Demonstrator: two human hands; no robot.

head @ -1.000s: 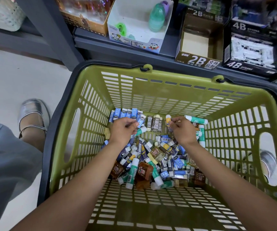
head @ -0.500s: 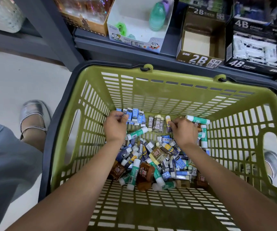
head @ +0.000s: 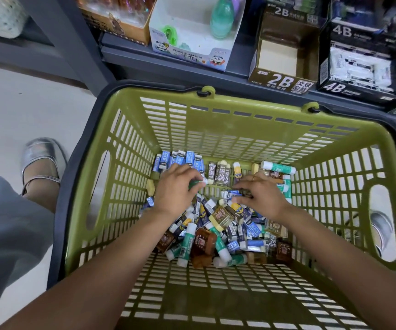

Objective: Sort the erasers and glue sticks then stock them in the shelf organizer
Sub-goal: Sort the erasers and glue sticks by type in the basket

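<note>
A green glue stick [head: 195,183] is gripped in the curled fingers of the left hand [head: 176,189], and a small dark eraser [head: 245,194] is pinched by the right hand [head: 261,195], both low inside the green basket [head: 130,144]. The mixed pile [head: 220,232] of erasers and glue sticks lies on the basket floor under the wrists, with a row of blue erasers [head: 180,159] stood along the far wall. Beyond the far rim, the shelf [head: 228,75] carries a 2B box [head: 285,60] and a 4B box [head: 361,65] to the right and a sharpener box [head: 192,51] to the left.

Open floor at the basket's [head: 228,110] near end; the eraser-and-glue pile [head: 220,229] crowds the far end, walls hemming both sides.
</note>
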